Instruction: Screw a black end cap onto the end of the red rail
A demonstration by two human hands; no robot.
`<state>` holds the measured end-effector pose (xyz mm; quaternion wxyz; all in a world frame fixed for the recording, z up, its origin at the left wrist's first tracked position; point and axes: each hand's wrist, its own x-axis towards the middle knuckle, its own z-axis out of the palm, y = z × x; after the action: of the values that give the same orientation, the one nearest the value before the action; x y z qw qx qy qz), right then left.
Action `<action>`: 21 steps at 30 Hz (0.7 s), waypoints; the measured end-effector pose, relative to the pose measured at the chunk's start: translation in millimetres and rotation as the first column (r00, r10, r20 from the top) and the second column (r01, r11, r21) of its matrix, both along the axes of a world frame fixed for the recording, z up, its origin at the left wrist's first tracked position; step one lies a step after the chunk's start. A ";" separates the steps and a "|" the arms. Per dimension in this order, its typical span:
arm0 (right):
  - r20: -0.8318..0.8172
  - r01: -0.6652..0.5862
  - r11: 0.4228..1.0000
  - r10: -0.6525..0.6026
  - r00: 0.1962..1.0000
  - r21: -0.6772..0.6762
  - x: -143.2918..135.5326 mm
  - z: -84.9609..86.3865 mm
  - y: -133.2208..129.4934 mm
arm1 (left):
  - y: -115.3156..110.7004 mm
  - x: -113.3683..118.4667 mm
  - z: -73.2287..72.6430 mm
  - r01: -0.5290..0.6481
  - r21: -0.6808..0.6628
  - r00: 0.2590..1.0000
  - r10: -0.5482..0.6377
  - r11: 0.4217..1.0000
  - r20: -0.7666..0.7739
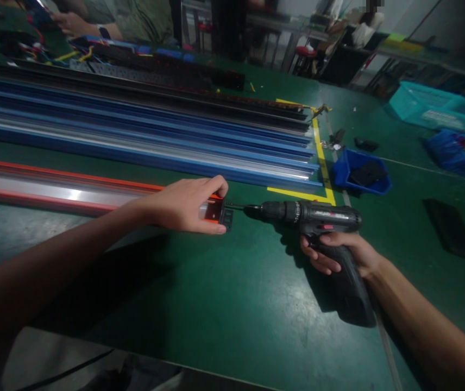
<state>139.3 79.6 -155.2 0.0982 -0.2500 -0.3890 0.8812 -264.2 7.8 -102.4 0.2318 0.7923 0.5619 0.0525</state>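
My left hand is wrapped over the right end of a long red-edged metal profile, thumb and fingers gripping its two sides. A small black end cap sits at that end, just past my fingertips. In my right hand is a black cordless drill, held by its handle and pointing left. Its long bit reaches to the end cap; whether it sits in a screw I cannot make out.
Behind the profile lies a stack of blue and black profiles, bordered by yellow tape. To the right are a small blue bin, another blue bin, a teal basket and a dark flat object. Across the table, a person's hand shows.
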 end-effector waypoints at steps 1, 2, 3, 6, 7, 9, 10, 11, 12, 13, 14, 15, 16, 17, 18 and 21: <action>-0.002 0.000 1.000 0.000 1.000 -0.002 0.3 -0.3 0.1 | -0.1 0.1 0.0 -0.001 0.001 1.000 0.001 1.000 0.000; -0.005 0.000 1.000 0.000 1.000 -0.005 0.5 -0.7 0.2 | -0.1 0.2 0.0 -0.001 0.003 1.000 0.001 1.000 0.001; -0.009 -0.002 1.000 0.002 1.000 -0.008 0.6 -1.0 0.3 | -0.2 0.2 0.0 -0.001 0.006 1.000 0.001 1.000 0.001; -0.015 -0.010 1.000 0.009 1.000 -0.013 0.2 -1.1 0.9 | -0.2 0.3 -0.3 0.000 0.007 1.000 0.000 1.000 -0.002; -0.017 -0.012 1.000 0.012 1.000 -0.013 -0.1 -0.9 1.0 | -0.2 0.2 -0.4 0.000 0.008 1.000 0.000 1.000 -0.002; -0.015 -0.016 1.000 0.016 1.000 -0.008 -0.8 -0.4 1.0 | -0.2 0.1 -0.6 0.001 0.007 1.000 -0.001 1.000 -0.001; -0.016 -0.017 1.000 0.017 1.000 -0.005 -1.0 -0.1 0.9 | -0.2 0.0 -0.6 0.001 0.005 1.000 -0.001 1.000 0.000; -0.018 -0.018 1.000 0.018 1.000 -0.003 -1.2 0.0 0.8 | -0.3 -0.1 -0.5 0.001 0.004 1.000 -0.001 1.000 0.000; -0.019 -0.017 1.000 0.017 1.000 -0.001 -1.2 -0.1 0.7 | -0.3 -0.2 -0.3 0.001 0.002 1.000 -0.001 1.000 0.000; -0.023 -0.018 1.000 0.018 1.000 0.000 -1.1 -0.4 0.6 | -0.3 -0.3 0.0 0.003 0.000 1.000 -0.003 1.000 0.002; -0.029 -0.019 1.000 0.019 0.999 -0.001 -0.8 -0.8 0.7 | -0.3 -0.4 0.3 0.005 0.000 1.000 -0.005 1.000 0.003; -0.032 -0.020 1.000 0.020 0.999 -0.003 -0.5 -1.3 0.8 | -0.3 -0.6 0.5 0.006 0.001 1.000 -0.006 1.000 0.005; -0.035 -0.020 1.000 0.020 0.999 -0.005 -0.1 -1.9 0.9 | -0.3 -0.8 0.5 0.006 0.001 1.000 -0.006 1.000 0.005; -0.037 -0.022 1.000 0.021 0.999 -0.006 0.3 -2.4 1.1 | -0.2 -1.0 0.2 0.006 0.002 1.000 -0.006 1.000 0.004; -0.038 -0.024 1.000 0.023 0.999 -0.006 0.7 -2.8 1.2 | -0.1 -1.4 -0.3 0.003 0.003 1.000 -0.003 1.000 0.004; -0.030 -0.023 1.000 0.023 0.999 -0.002 1.4 -3.0 1.5 | 0.2 -2.7 -3.0 0.004 0.012 1.000 -0.004 1.000 0.009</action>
<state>140.7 81.1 -158.2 0.0934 -0.2324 -0.3894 0.8864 -266.9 8.0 -105.4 0.2296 0.7945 0.5591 0.0588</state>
